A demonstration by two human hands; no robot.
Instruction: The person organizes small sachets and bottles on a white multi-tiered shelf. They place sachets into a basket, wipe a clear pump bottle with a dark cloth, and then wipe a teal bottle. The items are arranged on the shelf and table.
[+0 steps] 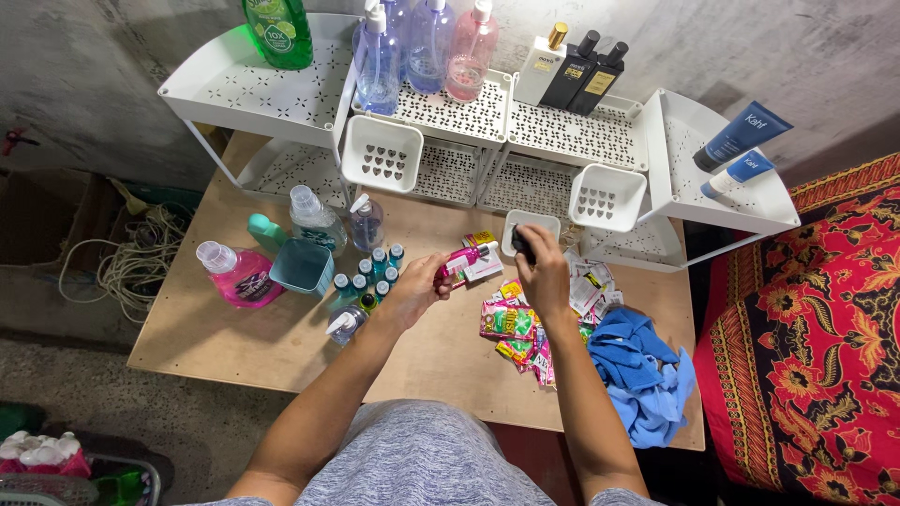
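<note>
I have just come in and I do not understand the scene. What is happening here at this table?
A person sits at a low wooden table with a white rack of bottles at its far edge. The left hand holds a small pink tube above the table. The right hand holds a small dark object, too hidden to identify, beside a small white cup. Colourful sachets and a blue cloth lie near the right hand; small blue-capped bottles stand near the left.
</note>
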